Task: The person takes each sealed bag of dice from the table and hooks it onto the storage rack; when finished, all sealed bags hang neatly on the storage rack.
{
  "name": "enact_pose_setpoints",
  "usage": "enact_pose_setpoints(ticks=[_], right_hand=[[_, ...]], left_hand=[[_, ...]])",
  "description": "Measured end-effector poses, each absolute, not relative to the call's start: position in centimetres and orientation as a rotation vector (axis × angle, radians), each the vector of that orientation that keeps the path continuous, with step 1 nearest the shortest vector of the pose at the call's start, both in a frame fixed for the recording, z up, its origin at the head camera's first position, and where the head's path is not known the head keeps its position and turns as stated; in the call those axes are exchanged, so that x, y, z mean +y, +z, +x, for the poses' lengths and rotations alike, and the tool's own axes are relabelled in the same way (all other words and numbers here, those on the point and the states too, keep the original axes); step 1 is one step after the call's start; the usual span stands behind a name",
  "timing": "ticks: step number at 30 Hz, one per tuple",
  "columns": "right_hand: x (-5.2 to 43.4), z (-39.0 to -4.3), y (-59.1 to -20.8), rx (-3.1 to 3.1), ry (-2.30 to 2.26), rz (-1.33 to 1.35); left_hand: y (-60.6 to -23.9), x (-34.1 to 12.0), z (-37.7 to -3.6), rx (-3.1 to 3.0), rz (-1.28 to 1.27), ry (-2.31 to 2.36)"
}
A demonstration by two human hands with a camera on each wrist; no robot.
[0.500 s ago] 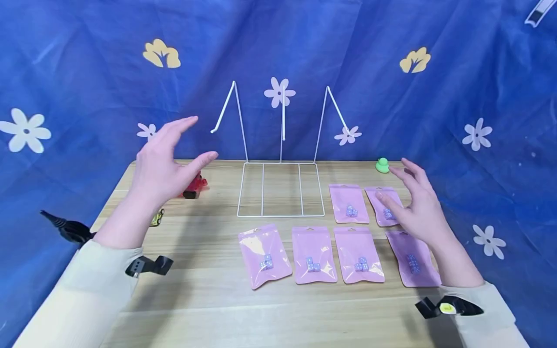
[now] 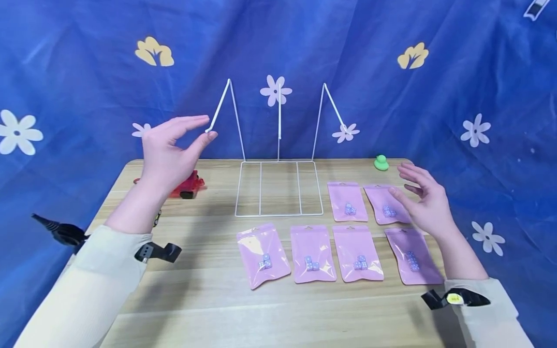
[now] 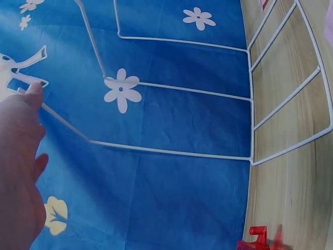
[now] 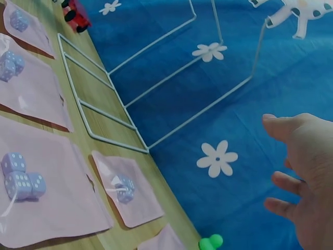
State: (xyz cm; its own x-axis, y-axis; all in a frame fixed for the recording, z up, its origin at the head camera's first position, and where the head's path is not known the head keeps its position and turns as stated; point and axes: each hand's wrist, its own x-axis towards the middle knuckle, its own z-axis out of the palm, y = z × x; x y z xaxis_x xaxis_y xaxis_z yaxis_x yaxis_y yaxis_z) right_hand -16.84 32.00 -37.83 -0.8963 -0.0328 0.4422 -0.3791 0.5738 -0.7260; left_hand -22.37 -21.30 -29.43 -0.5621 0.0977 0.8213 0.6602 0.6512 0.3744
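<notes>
A white wire rack [image 2: 279, 116] with three upright arms stands at the back of the table. My left hand [image 2: 167, 150] is at the tip of its left arm [image 2: 219, 104], thumb and fingers spread on either side of the tip; whether they touch it I cannot tell. In the left wrist view the fingers [image 3: 21, 135] reach toward that same tip. My right hand [image 2: 428, 208] hovers empty, fingers loosely bent, above the right-hand pink bags. Several pink zip bags with lilac dice lie in two rows, among them a front-left bag [image 2: 252, 241] and a back bag [image 2: 346, 191].
A green rubber duck [image 2: 381, 163] sits at the back right. The red toy vehicle [image 2: 189, 186] is partly behind my left forearm, with a small yellow-black item [image 2: 157, 218] nearly hidden below it. A blue flowered cloth [image 2: 365, 58] hangs behind the wooden table [image 2: 243, 319].
My left hand has moved right to the tip of the rack's left arm, its thumb and fingers closer together. The right hand has drifted slightly right. The view has shifted a little.
</notes>
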Motion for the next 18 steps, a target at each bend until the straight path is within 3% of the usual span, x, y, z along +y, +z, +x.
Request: enact_pose_setpoints(ticks=[18], right_hand=[[36.1, -18.7, -41.1, -2.401, 1.488, 0.165]], left_hand=[[-28.9, -19.6, -22.3, -1.955, -0.669, -1.017]])
